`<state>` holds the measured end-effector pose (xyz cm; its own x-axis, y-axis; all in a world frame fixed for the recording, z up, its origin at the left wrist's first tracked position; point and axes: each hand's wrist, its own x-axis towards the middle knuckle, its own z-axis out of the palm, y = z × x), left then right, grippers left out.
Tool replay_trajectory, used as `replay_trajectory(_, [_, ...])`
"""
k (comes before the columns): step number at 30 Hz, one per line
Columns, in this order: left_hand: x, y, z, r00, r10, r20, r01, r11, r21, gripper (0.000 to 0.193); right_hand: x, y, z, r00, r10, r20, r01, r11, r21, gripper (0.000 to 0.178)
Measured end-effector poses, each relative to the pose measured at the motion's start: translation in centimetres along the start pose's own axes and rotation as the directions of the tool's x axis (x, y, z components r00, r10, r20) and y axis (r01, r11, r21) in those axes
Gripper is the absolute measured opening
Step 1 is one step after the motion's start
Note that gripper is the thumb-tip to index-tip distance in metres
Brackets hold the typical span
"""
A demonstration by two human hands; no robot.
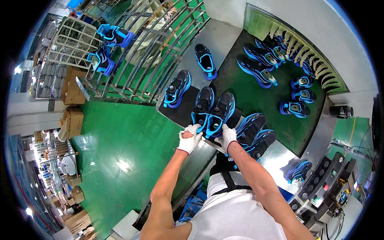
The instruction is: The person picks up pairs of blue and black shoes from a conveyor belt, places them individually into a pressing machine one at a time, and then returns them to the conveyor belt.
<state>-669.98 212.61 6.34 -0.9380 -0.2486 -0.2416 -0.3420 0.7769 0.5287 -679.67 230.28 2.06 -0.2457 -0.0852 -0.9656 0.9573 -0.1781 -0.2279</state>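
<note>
Both gloved hands meet a pair of black-and-blue sneakers at the bench's near edge, just left of picture centre. The left hand (190,138) closes on the heel of the left sneaker (202,106); the right hand (228,137) grips the heel of the right sneaker (221,113). These shoes look light, with a soft upper and a firm sole, so the stiff heel counter seems the surest hold. More sneakers (254,132) crowd in at four o'clock and a single one (177,88) lies at eleven. The bench (224,40) drops off at seven o'clock to green floor (116,136); open room lies toward twelve.
</note>
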Motion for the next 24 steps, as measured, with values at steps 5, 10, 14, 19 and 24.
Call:
replay_trajectory(5, [-0.5,0.7,-1.6,0.999,-0.002,0.051,0.0,0.999,0.04,0.047,-2.4,0.0,-0.9,0.985,-0.155,0.071,0.165,0.973,-0.163,0.045])
replay_trajectory(10, [-0.4,1.1,-5.2,0.996,0.085,-0.009,-0.085,0.991,-0.106,0.052,-8.9,-1.1,-2.8,0.834,-0.456,0.312,0.553,0.69,-0.467,0.054])
replay_trajectory(14, [3.2,-1.8,-9.5,0.896,0.119,-0.427,-0.13,0.991,0.003,0.037,-13.4,-2.4,-5.5,0.737,-0.48,0.475,0.67,0.61,-0.423,0.058])
replay_trajectory(19, [11.1,-7.1,-12.3,0.862,0.125,-0.491,-0.043,0.984,0.175,0.045,-17.9,-4.2,-9.2,0.747,-0.5,0.438,0.662,0.625,-0.414,0.054])
replay_trajectory(24, [17.0,-9.8,-12.2,0.957,0.287,-0.046,-0.251,0.896,0.367,0.058,-18.3,-3.5,-16.2,0.753,-0.618,0.226,0.647,0.636,-0.421,0.049])
